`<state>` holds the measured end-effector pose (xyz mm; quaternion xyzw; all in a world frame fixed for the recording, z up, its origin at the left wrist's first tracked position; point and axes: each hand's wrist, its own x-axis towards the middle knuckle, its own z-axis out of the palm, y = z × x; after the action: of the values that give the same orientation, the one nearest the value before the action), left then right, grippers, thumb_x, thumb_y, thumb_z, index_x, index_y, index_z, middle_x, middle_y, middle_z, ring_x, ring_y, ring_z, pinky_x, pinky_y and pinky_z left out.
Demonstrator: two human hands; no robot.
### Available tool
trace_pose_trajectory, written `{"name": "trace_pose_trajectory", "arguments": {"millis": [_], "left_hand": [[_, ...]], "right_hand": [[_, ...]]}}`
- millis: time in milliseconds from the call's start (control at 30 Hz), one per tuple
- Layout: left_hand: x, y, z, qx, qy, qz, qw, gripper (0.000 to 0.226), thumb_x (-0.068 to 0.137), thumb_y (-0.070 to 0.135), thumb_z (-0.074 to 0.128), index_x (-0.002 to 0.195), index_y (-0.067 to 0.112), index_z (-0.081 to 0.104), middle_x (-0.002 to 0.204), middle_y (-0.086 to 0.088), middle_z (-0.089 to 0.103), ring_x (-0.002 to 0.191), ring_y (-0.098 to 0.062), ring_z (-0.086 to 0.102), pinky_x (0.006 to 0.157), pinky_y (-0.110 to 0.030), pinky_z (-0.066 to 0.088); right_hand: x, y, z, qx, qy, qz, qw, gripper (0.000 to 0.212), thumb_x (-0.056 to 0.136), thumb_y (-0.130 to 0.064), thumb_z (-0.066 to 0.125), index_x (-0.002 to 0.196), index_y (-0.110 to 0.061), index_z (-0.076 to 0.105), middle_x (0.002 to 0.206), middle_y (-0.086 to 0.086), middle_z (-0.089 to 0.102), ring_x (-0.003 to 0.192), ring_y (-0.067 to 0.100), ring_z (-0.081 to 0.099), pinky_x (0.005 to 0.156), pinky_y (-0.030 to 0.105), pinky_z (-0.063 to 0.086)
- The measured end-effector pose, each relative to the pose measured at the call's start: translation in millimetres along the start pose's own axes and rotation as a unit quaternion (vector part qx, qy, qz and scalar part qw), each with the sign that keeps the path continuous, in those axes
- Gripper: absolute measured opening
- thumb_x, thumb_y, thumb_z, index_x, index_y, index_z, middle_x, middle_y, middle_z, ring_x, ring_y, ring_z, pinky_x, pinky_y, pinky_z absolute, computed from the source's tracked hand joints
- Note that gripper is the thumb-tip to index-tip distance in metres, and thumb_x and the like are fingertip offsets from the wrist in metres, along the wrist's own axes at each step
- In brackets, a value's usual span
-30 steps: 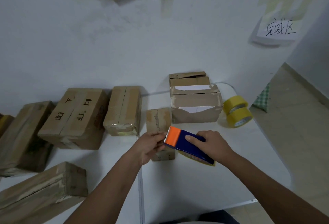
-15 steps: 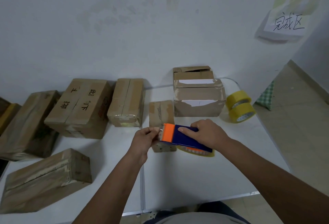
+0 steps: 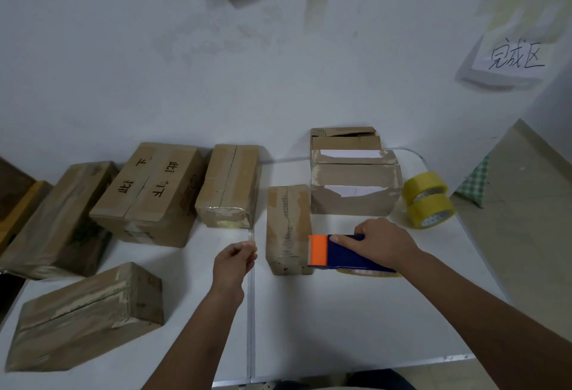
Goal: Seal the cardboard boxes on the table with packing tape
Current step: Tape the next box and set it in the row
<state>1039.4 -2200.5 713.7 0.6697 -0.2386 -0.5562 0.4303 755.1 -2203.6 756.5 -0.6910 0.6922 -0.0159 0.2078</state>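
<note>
Small box [image 3: 289, 228]: narrow cardboard carton, lengthwise near-to-far at the table's middle, between the two hands; a rough seam runs down its top. Item in hand.
Tape dispenser [image 3: 346, 251]: blue body, orange blade guard, yellowish roll showing beneath; orange end at the small box's near right edge, apparently touching it.
Right hand [image 3: 383, 242]: fingers curled over the dispenser body, gripping it from above.
Left hand [image 3: 236, 261]: just left of the small box, apart from it; fingers curled with thumb and forefinger pinched together. A faint clear strip rises from the pinch, probably the tape's free end, too faint to confirm.
Step in hand: judged to be the start of a taping pass on the small box, tape drawn out but not yet laid along the seam.
Next move calls for: sticking the free end over one end of the box, running the dispenser straight along the seam, then pressing down and tearing on the blade; the light box likely needs steadying.
Other boxes: printed carton [image 3: 148, 193] and taped carton [image 3: 229, 185] far left of centre; two more at the left, one at the near left [image 3: 83, 315]; torn stacked boxes [image 3: 353, 179] far right.
Spare tape rolls [image 3: 428, 199]: two yellow, stacked, right of the torn boxes.
Table [image 3: 340, 327]: white, two joined tops.
Wall sign [image 3: 513, 58]: handwritten paper, far right.
</note>
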Motion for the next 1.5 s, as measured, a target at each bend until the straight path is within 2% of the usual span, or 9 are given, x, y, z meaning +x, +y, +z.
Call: {"name": "trace_pose_trajectory", "arguments": {"millis": [200,367,600,867,1000,1067,1167,1267,1500], "left_hand": [[5,-6,3,-0.008,0.035,0.016,0.999,0.007,0.091,0.007,0.068,0.093,0.0,0.071,0.093,-0.011,0.069,0.082,-0.016,0.065,0.074,-0.02,0.052],[10,-15,6,-0.011,0.058,-0.007,0.998,0.007,0.093,0.008,0.067,0.094,0.003,0.07,0.092,-0.01,0.068,0.082,-0.016,0.064,0.078,-0.022,0.052],[12,-26,10,-0.021,0.068,-0.03,0.997,0.005,0.092,0.008,0.067,0.095,0.004,0.07,0.09,-0.009,0.068,0.08,-0.015,0.064,0.072,-0.019,0.05],[18,-39,15,-0.004,0.094,-0.04,0.995,0.012,0.096,0.014,0.063,0.096,0.002,0.068,0.087,-0.009,0.066,0.079,-0.016,0.062,0.076,-0.024,0.049],[26,-48,19,0.045,0.052,-0.05,0.996,0.034,0.088,0.036,0.073,0.089,0.005,0.06,0.08,-0.002,0.057,0.075,-0.015,0.053,0.076,-0.026,0.046],[27,-50,24,0.082,0.033,-0.052,0.995,0.045,0.082,0.042,0.079,0.096,0.007,0.055,0.086,0.0,0.054,0.081,-0.015,0.052,0.079,-0.03,0.043],[24,-44,28,0.102,0.031,-0.046,0.993,0.042,0.084,0.031,0.079,0.106,0.011,0.051,0.095,-0.001,0.053,0.085,-0.012,0.051,0.076,-0.027,0.04],[31,-36,20,0.13,0.017,-0.017,0.991,0.041,0.083,0.028,0.08,0.107,0.01,0.051,0.096,-0.003,0.054,0.084,-0.012,0.052,0.069,-0.022,0.041],[49,-25,4,0.154,-0.025,-0.016,0.988,0.04,0.082,0.029,0.081,0.107,0.012,0.054,0.1,-0.003,0.057,0.091,-0.012,0.054,0.076,-0.023,0.043]], "right_hand": [[5,10,0,-0.008,0.001,-0.004,1.0,0.063,0.079,-0.084,0.038,0.069,-0.026,0.061,0.066,-0.007,0.06,0.066,0.008,0.058,0.057,0.024,0.038],[4,17,-5,-0.02,-0.02,-0.008,1.0,0.054,0.083,-0.079,0.041,0.067,-0.029,0.055,0.064,-0.009,0.055,0.066,0.007,0.056,0.056,0.022,0.034],[20,20,-2,-0.056,-0.033,-0.022,0.998,0.06,0.081,-0.083,0.036,0.063,-0.028,0.052,0.063,-0.008,0.055,0.064,0.007,0.055,0.057,0.023,0.037],[39,21,4,-0.068,-0.052,-0.04,0.995,0.059,0.082,-0.082,0.037,0.063,-0.028,0.047,0.061,-0.011,0.052,0.062,0.006,0.055,0.057,0.02,0.038],[45,21,8,-0.075,-0.058,-0.037,0.995,0.06,0.081,-0.083,0.036,0.061,-0.027,0.049,0.062,-0.009,0.053,0.064,0.009,0.057,0.056,0.021,0.036],[46,20,12,-0.082,-0.064,-0.027,0.994,0.062,0.081,-0.083,0.036,0.064,-0.026,0.052,0.065,-0.008,0.055,0.066,0.009,0.058,0.058,0.022,0.038],[47,18,18,-0.089,-0.07,-0.008,0.994,0.065,0.082,-0.082,0.036,0.076,-0.023,0.061,0.073,-0.007,0.059,0.07,0.01,0.06,0.06,0.023,0.04],[42,13,27,-0.084,-0.068,0.003,0.994,0.072,0.082,-0.083,0.034,0.084,-0.02,0.069,0.076,-0.004,0.062,0.071,0.011,0.061,0.061,0.024,0.043],[31,4,53,-0.035,-0.068,0.056,0.996,0.075,0.082,-0.084,0.032,0.084,-0.018,0.068,0.071,-0.004,0.059,0.069,0.012,0.061,0.068,0.026,0.048]]}}
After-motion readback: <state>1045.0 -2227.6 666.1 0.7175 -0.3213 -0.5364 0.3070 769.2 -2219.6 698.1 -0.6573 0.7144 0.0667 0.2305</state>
